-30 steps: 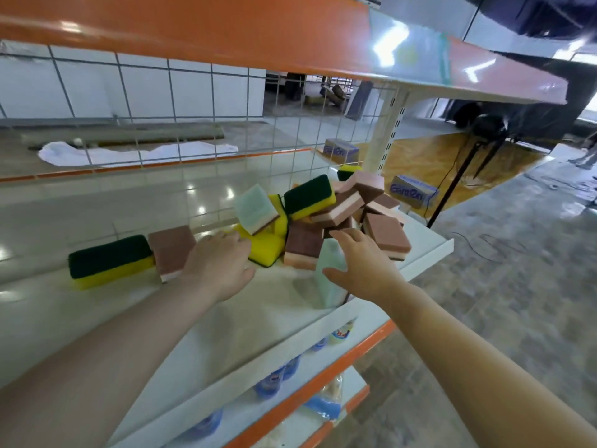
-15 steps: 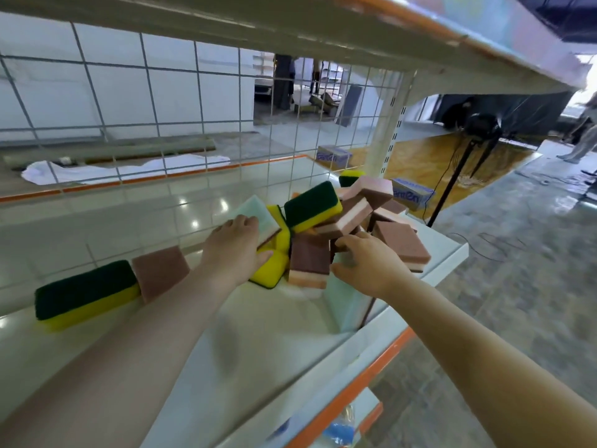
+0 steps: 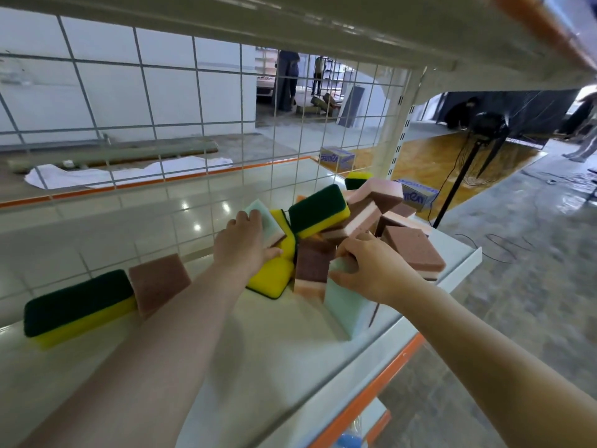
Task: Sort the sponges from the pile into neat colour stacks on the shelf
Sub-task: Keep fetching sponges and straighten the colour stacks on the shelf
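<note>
A jumbled pile of sponges (image 3: 355, 227) lies at the right end of the white shelf (image 3: 277, 344): green-and-yellow, brown-and-pink and pale mint ones. My left hand (image 3: 242, 244) grips a mint sponge (image 3: 266, 221) at the pile's left side, fingers over its top, thumb below. My right hand (image 3: 368, 270) is closed on the top of a mint sponge (image 3: 345, 305) standing on edge near the shelf front. Further left, a green-and-yellow sponge (image 3: 77, 305) lies flat beside a brown sponge (image 3: 158, 282) leaning against the mesh.
A wire mesh back panel (image 3: 193, 130) stands behind the shelf. Another shelf board (image 3: 323, 24) hangs close overhead. The shelf's front lip with an orange strip (image 3: 371, 396) runs along the right. Beyond the mesh lie a tiled floor and cardboard boxes (image 3: 337, 158).
Both hands have reached further into the pile. The left hand moved from the yellow sponge up onto the mint one; the right hand closed on the upright mint sponge.
</note>
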Demonstrator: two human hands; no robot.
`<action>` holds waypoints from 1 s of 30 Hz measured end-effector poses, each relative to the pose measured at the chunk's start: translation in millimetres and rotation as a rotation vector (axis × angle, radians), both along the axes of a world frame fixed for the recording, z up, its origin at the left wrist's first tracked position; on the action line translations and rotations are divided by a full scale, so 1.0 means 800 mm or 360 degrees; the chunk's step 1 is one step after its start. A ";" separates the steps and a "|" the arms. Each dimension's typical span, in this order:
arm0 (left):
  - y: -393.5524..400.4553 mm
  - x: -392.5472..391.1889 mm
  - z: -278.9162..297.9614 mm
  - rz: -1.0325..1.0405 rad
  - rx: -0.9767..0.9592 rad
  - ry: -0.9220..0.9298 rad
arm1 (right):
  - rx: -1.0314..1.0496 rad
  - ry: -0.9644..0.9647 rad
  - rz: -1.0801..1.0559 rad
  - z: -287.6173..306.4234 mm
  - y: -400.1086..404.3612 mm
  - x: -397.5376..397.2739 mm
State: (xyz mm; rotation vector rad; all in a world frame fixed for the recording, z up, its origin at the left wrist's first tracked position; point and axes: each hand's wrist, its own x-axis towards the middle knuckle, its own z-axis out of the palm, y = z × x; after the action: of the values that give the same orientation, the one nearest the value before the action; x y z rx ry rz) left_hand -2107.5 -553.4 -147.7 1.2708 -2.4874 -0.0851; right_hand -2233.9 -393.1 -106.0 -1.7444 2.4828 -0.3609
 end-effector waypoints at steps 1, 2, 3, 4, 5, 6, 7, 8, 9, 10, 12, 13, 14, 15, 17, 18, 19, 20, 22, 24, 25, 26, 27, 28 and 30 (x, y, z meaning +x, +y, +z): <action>0.000 -0.001 -0.001 0.0012 -0.0002 -0.0008 | 0.0002 -0.0003 0.0003 0.000 0.000 0.000; 0.000 -0.003 -0.003 0.0020 -0.0015 -0.0015 | 0.0003 -0.0004 0.0007 0.000 0.000 0.001; 0.000 -0.004 -0.005 0.0026 -0.0037 -0.0016 | 0.0005 -0.0003 0.0012 0.000 0.000 0.001; 0.000 -0.004 -0.007 0.0030 -0.0062 -0.0010 | 0.0002 -0.0003 0.0019 0.001 0.000 0.001; 0.000 -0.005 -0.008 0.0032 -0.0080 0.0000 | -0.0003 -0.0003 0.0027 0.001 0.000 0.001; -0.001 -0.005 -0.008 0.0032 -0.0089 0.0015 | -0.0011 0.0000 0.0036 0.000 0.000 0.001; -0.001 -0.005 -0.008 0.0029 -0.0087 0.0030 | -0.0020 0.0006 0.0044 0.000 0.000 0.002; -0.001 -0.004 -0.007 0.0022 -0.0083 0.0046 | -0.0027 0.0011 0.0050 0.000 0.000 0.002; -0.001 -0.004 -0.007 0.0015 -0.0081 0.0065 | -0.0034 0.0016 0.0057 -0.001 0.000 0.002; -0.001 -0.003 -0.006 0.0007 -0.0086 0.0083 | -0.0039 0.0018 0.0063 -0.001 0.000 0.003; 0.002 -0.001 -0.004 -0.0009 -0.0118 0.0105 | -0.0050 0.0016 0.0078 -0.001 0.000 0.004; 0.003 0.000 -0.004 -0.0016 -0.0130 0.0109 | -0.0061 0.0013 0.0086 -0.001 0.000 0.005; 0.005 0.002 -0.003 -0.0019 -0.0136 0.0113 | -0.0077 0.0007 0.0095 -0.001 0.000 0.007; 0.007 0.005 -0.002 -0.0020 -0.0138 0.0116 | -0.0095 0.0002 0.0106 -0.001 0.000 0.009; 0.012 0.012 0.000 -0.0028 -0.0163 0.0115 | -0.0118 -0.0002 0.0127 -0.001 0.000 0.012; 0.015 0.015 0.000 -0.0038 -0.0188 0.0109 | -0.0118 -0.0001 0.0136 -0.001 0.000 0.014; 0.019 0.019 0.001 -0.0053 -0.0218 0.0105 | -0.0119 -0.0005 0.0142 -0.001 0.000 0.016; 0.023 0.023 0.003 -0.0067 -0.0248 0.0103 | -0.0125 -0.0014 0.0148 0.000 0.000 0.018; 0.031 0.033 0.005 -0.0082 -0.0311 0.0127 | -0.0159 -0.0033 0.0173 0.001 -0.001 0.022; 0.038 0.043 0.009 -0.0118 -0.0332 0.0153 | -0.0177 -0.0044 0.0201 0.003 0.000 0.029; 0.040 0.050 0.011 -0.0135 -0.0329 0.0143 | -0.0180 -0.0050 0.0213 0.004 0.002 0.034; 0.043 0.057 0.013 -0.0135 -0.0322 0.0113 | -0.0179 -0.0053 0.0220 0.006 0.003 0.038; 0.046 0.065 0.014 -0.0131 -0.0324 0.0085 | -0.0182 -0.0049 0.0225 0.007 0.005 0.043; 0.050 0.073 0.015 -0.0126 -0.0333 0.0071 | -0.0178 -0.0045 0.0228 0.008 0.006 0.047; 0.061 0.089 0.018 -0.0106 -0.0345 0.0109 | -0.0161 -0.0047 0.0233 0.010 0.009 0.056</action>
State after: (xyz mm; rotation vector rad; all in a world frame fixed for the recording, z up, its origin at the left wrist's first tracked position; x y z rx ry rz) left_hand -2036.7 -504.3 -133.1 1.0783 -2.4051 0.1201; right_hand -2189.2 -385.6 -97.6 -1.9296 2.3373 -0.5036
